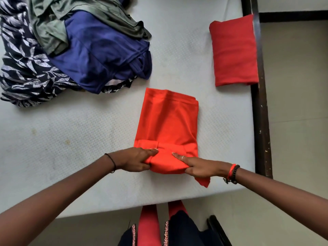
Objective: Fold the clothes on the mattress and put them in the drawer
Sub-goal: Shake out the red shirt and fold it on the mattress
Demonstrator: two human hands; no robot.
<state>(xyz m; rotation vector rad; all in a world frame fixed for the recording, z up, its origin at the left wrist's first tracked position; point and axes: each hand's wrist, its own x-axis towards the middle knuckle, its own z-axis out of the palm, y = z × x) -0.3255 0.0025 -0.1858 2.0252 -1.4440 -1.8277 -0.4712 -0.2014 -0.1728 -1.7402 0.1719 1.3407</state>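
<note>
Both hands are gripping the near end of the orange cloth (167, 125): left hand (136, 159) clutching its left corner, right hand (198, 166) pinching its right.

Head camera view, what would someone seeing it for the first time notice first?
The bright orange half-folded garment in the middle of the pale grey mattress stands out, with the left hand and right hand gripping its near end. A folded red garment lies at the mattress's right edge, and a heap of unfolded navy, olive and leaf-print clothes sits upper left.
</note>
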